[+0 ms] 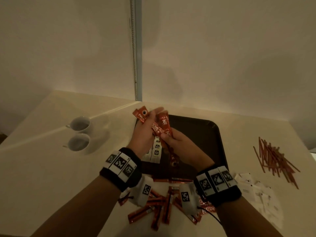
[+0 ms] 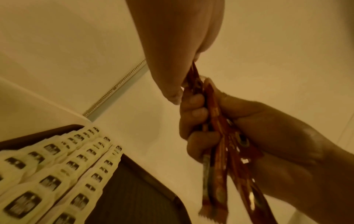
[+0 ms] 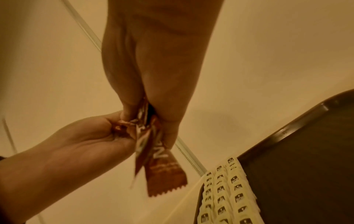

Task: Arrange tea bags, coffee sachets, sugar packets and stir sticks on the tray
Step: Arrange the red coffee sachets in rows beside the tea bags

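Over the dark tray (image 1: 212,134) both hands share a bundle of red coffee sachets (image 1: 162,129). My left hand (image 1: 145,134) grips the bundle's far part, and one sachet sticks out behind its fingers. My right hand (image 1: 177,142) clasps the near part, fingers curled round it (image 2: 193,112). In the right wrist view the left hand (image 3: 107,133) pinches the sachets (image 3: 162,168) at their upper ends. Rows of white tea bags (image 1: 156,149) lie overlapped along the tray's left side (image 2: 57,163) (image 3: 226,195). The rest of the tray floor (image 3: 306,174) is bare.
Several loose coffee sachets (image 1: 159,207) lie on the counter in front of the tray. Red-brown stir sticks (image 1: 273,158) lie in a heap at the right, with white sugar packets (image 1: 254,187) nearer. Two white cups (image 1: 79,134) stand at the left. Walls close the back.
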{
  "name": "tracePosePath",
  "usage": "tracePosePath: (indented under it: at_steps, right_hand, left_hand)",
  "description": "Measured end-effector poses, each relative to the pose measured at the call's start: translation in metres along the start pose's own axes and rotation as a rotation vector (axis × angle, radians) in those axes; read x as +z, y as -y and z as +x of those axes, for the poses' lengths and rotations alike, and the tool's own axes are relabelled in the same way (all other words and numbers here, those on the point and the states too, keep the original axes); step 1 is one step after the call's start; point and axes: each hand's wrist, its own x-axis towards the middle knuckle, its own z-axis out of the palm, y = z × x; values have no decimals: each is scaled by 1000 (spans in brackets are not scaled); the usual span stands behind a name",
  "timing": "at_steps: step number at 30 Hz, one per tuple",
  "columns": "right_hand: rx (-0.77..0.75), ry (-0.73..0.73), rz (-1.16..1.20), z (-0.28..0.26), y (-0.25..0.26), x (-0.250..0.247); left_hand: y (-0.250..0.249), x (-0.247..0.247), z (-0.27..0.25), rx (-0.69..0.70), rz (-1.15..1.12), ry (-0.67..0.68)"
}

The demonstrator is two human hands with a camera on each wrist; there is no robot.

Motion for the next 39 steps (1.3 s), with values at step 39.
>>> tracePosePath:
  at_steps: [39]
  right_hand:
    - [-248, -481, -104, 49, -19, -17]
  left_hand:
    - [24, 25, 31, -414, -110, 144]
